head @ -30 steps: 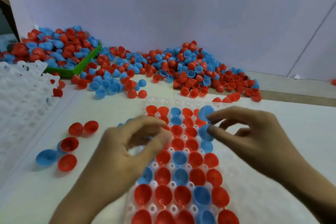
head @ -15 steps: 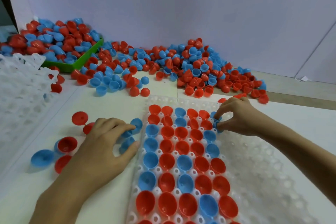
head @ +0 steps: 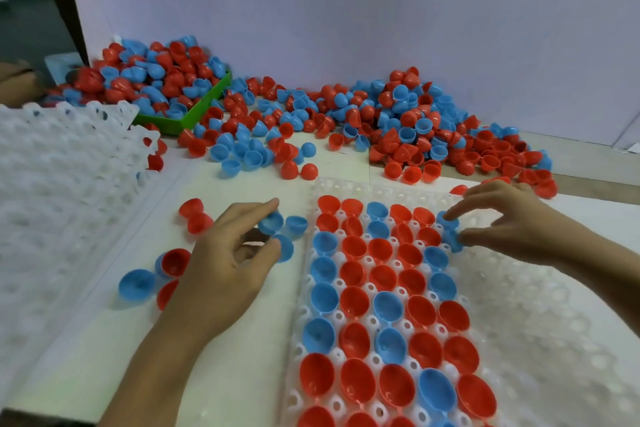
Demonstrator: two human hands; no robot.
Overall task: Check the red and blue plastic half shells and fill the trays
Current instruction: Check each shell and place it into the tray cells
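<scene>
while the white plastic tray (head: pixel 519 315) lies flat on the pale tabletop (head: pixel 242 357), its left five columns hold glossy red and blue half shells, cups up, and the dimpled pockets on its right side are bare. the right hand (head: pixel 512 222) hovers at the tray's far edge, thumb and forefinger curled to pinch a blue half shell (head: pixel 452 239) just over a pocket at the boundary between filled and bare columns; a second blue shell (head: pixel 445 218) sits under the fingertip, and whether it is gripped too cannot be told. the left hand (head: pixel 225 263) rests on the table just left of the tray's edge, fingers curled round a blue shell (head: pixel 272 222), with another blue shell (head: pixel 285 248) at the thumb and a third (head: pixel 296 225) beside them against the tray's rim. loose shells lie to the left of that hand: two red ones (head: pixel 194 215) touching each other, a red cup (head: pixel 175 262), and a blue cup (head: pixel 136 284). a stack of white moulded trays (head: pixel 62 166) with scalloped edges fills the left side. a green bin (head: pixel 194 111) heaped with shells stands at the far left, and a wide spill of red and blue shells (head: pixel 398 125) runs along the lilac wall (head: pixel 346 10). bare table lies between that spill and the tray's far edge.
</scene>
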